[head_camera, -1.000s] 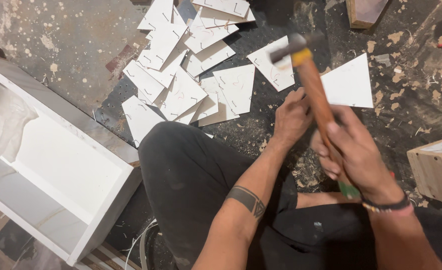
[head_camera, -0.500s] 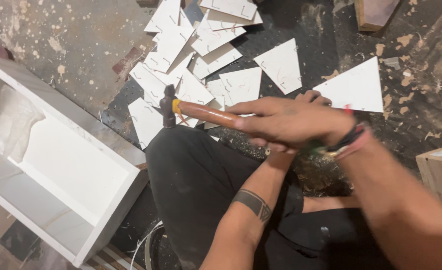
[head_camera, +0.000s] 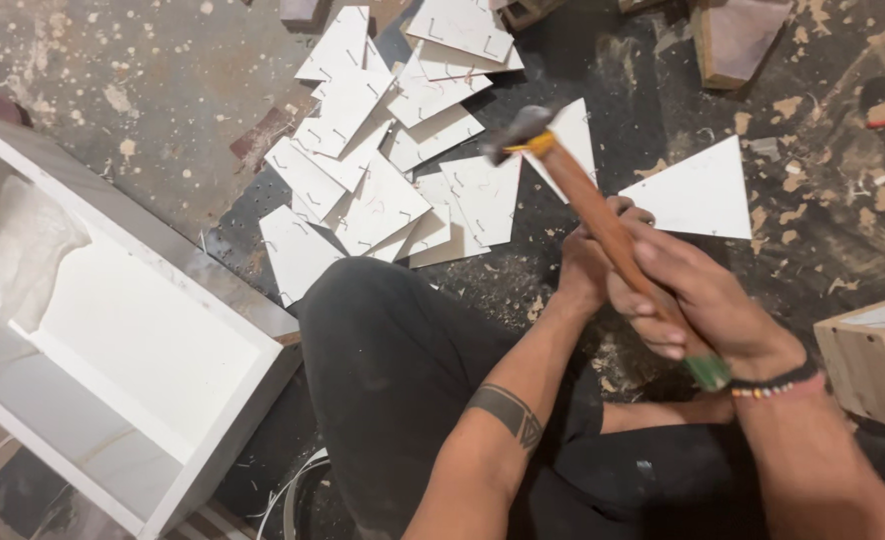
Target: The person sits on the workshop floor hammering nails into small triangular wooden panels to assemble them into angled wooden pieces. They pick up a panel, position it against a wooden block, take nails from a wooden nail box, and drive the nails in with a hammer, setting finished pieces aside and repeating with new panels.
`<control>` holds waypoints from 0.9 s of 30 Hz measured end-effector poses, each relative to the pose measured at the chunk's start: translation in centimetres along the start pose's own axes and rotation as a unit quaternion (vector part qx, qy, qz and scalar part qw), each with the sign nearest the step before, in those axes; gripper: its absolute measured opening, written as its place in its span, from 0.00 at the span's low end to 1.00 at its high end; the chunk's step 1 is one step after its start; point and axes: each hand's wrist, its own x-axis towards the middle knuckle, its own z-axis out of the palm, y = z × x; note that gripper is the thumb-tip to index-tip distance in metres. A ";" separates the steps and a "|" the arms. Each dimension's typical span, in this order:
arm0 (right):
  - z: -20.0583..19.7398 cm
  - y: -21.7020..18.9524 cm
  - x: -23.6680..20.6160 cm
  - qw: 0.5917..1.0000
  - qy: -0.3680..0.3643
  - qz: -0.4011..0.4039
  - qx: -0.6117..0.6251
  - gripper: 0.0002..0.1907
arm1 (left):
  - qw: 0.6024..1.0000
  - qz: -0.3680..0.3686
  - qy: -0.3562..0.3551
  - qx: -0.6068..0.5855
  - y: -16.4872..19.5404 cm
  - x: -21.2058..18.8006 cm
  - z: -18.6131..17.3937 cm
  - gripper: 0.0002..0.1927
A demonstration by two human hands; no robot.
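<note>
The right hand [head_camera: 693, 300] is clenching the lower part of a hammer [head_camera: 603, 225], whose green butt is poking out just below the fist. Half a second ago the hammer was lying almost level, head swung to the person's left; now it is rising again, so another blow appears to be winding up. Its long axis is running from the fist up and leftward, the dark head pointing away from the person. Just beyond and left of the fist, the left hand [head_camera: 588, 265] is pressing down on something on the floor; its grip I cannot tell. Farther off, white triangular boards [head_camera: 383, 190] are lying heaped.
</note>
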 end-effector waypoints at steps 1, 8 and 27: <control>-0.8 0.6 -0.6 1.000 0.003 -0.017 0.011 0.30 | 0.999 -0.042 -0.014 -0.031 0.6 0.5 -0.4 0.15; -4.6 5.0 -5.7 0.984 0.098 -0.135 0.064 0.29 | 0.996 -0.084 -0.035 -0.008 2.7 2.2 -1.5 0.18; -6.6 9.5 -9.0 0.853 0.381 -0.084 -0.347 0.30 | 0.996 -0.052 -0.060 -0.038 1.6 2.5 -1.3 0.24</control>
